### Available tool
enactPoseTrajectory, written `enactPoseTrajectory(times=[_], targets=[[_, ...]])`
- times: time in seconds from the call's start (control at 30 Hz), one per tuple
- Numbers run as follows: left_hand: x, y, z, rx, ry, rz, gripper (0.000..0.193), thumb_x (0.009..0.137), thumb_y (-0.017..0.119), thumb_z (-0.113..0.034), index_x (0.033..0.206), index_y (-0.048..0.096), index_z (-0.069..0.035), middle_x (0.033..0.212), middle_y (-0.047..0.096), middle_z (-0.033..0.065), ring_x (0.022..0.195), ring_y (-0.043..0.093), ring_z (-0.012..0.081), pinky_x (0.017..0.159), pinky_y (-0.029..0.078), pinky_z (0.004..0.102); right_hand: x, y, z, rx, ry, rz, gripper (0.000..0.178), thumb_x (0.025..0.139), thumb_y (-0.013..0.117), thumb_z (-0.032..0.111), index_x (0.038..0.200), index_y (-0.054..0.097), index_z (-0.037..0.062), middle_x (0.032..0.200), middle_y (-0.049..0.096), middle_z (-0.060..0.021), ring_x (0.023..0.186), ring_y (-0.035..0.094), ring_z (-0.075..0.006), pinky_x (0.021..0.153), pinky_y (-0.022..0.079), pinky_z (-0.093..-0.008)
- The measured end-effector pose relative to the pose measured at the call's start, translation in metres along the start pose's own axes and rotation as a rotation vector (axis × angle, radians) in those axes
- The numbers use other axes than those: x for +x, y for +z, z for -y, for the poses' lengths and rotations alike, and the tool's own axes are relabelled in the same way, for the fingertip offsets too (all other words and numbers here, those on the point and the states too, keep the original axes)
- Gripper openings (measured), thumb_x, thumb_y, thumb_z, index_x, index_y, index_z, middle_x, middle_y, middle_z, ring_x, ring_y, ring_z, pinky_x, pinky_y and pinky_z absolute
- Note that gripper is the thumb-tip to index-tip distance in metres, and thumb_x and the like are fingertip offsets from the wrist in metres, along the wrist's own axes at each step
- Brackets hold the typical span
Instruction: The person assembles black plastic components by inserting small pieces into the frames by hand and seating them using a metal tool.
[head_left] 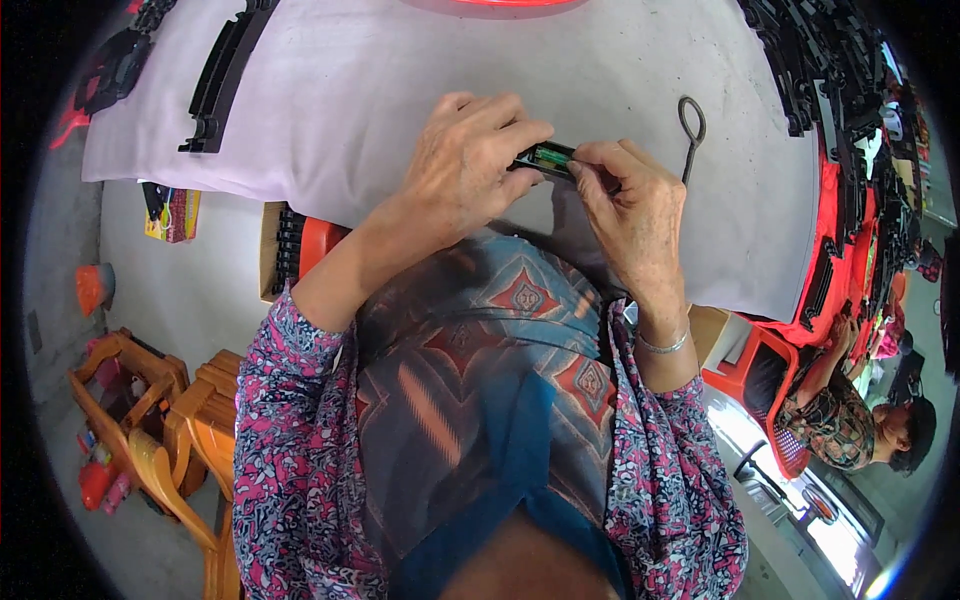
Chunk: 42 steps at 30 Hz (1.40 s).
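Note:
Over the near edge of the cloth-covered table, both my hands meet at a small black plastic part with a green strip showing in it. My left hand is closed on its left end, thumb below and fingers above. At the other end my right hand pinches with thumb and forefinger, touching the green strip's right tip. Fingers hide much of the part. A metal rod with a looped end lies on the cloth to the right of my right hand.
A long black plastic strip lies at the table's left. Black parts pile up at the far right by red trays. A red rim shows at the top. Wooden chairs stand lower left; a person sits at right.

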<state>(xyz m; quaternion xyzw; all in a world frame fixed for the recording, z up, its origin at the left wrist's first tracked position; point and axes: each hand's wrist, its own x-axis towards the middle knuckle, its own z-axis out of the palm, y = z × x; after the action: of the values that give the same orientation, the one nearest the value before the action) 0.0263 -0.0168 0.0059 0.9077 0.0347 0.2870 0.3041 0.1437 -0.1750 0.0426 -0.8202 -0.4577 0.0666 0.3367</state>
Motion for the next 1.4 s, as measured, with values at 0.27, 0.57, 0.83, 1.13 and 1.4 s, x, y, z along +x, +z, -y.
enactPoseTrajectory(times=[0.27, 0.57, 0.83, 1.13, 1.4], targets=[[0.002, -0.006, 0.0, -0.076, -0.049, 0.08, 0.035, 0.076, 0.079, -0.016, 0.108, 0.069, -0.005, 0.091, 0.061, 0.009, 0.087, 0.062, 0.0296, 0.089, 0.044, 0.0411, 0.0, 0.007, 0.003, -0.05, 0.024, -0.058, 0.006, 0.083, 0.069, 0.007, 0.086, 0.067, 0.0023, 0.074, 0.064, -0.014, 0.068, 0.064, -0.0308, 0.062, 0.049, -0.0402], [0.001, -0.005, 0.002, -0.049, -0.035, 0.074, 0.036, 0.076, 0.079, -0.014, 0.109, 0.069, -0.006, 0.093, 0.062, 0.0089, 0.086, 0.062, 0.0301, 0.089, 0.044, 0.042, -0.001, 0.002, 0.008, 0.159, 0.215, -0.073, 0.005, 0.081, 0.068, 0.005, 0.083, 0.068, 0.0002, 0.072, 0.064, -0.0111, 0.061, 0.063, -0.0198, 0.057, 0.049, -0.0331], [0.006, -0.008, 0.002, -0.09, -0.079, 0.122, 0.031, 0.08, 0.075, -0.016, 0.107, 0.069, -0.002, 0.09, 0.063, 0.0113, 0.086, 0.061, 0.0319, 0.085, 0.045, 0.0419, -0.005, 0.01, 0.002, 0.123, 0.153, -0.116, 0.005, 0.083, 0.069, 0.006, 0.083, 0.067, 0.002, 0.074, 0.065, -0.0121, 0.065, 0.064, -0.0264, 0.061, 0.049, -0.0372], [0.031, -0.001, 0.014, -0.172, -0.096, 0.285, 0.022, 0.087, 0.067, -0.017, 0.101, 0.072, -0.001, 0.084, 0.059, 0.0134, 0.081, 0.061, 0.033, 0.073, 0.046, 0.0421, -0.005, 0.017, 0.002, 0.057, 0.113, -0.136, 0.005, 0.082, 0.07, 0.008, 0.081, 0.066, 0.0041, 0.074, 0.065, -0.0129, 0.07, 0.064, -0.0333, 0.067, 0.047, -0.0425], [0.03, -0.001, 0.018, -0.309, -0.149, 0.323, 0.022, 0.086, 0.069, -0.013, 0.104, 0.073, -0.001, 0.082, 0.06, 0.0105, 0.078, 0.061, 0.0266, 0.071, 0.047, 0.0389, -0.005, 0.019, 0.003, 0.026, 0.059, -0.172, 0.005, 0.083, 0.07, 0.008, 0.084, 0.067, 0.0048, 0.076, 0.066, -0.0136, 0.073, 0.063, -0.0346, 0.07, 0.047, -0.0434]])
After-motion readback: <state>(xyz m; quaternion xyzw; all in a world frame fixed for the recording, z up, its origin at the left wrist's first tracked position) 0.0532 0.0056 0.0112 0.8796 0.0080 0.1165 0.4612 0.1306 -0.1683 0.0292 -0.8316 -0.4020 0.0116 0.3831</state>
